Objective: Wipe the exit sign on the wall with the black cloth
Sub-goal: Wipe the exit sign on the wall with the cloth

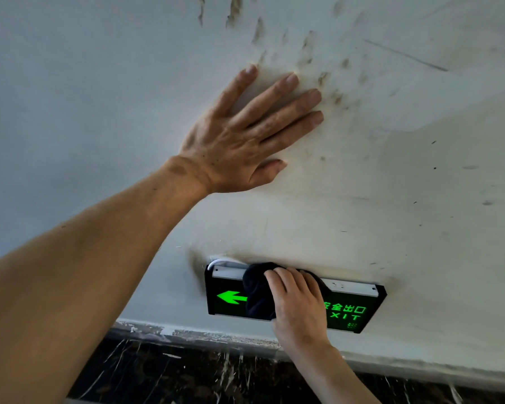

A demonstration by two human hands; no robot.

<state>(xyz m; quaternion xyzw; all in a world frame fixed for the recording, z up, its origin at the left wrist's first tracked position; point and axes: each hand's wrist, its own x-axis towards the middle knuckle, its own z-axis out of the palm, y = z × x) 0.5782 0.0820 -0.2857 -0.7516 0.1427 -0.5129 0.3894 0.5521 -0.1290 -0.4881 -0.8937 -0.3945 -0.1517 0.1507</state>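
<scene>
I see my left hand [239,132] pressed flat against the wall [391,199], fingers spread and straight, its grip fully open and holding nothing; it sits well above the exit sign [350,310]. Smudged brownish marks [321,77] streak the wall just past the fingertips. My right hand [298,304] has its grip closed around the black cloth [257,295], pressing the bunched fabric against the middle of the sign's face, with the fingers curled over the sign's upper edge. The sign is mounted low on the wall, just above the dark marbled baseboard [187,371]. To the left of the cloth a lit green arrow [231,297] shows; to the right I can read green Chinese characters and part of the word EXIT, the first letter hidden behind my hand. A pale strip [353,287] runs along the sign's top, and a dark smear stains the wall beside its left end.
</scene>
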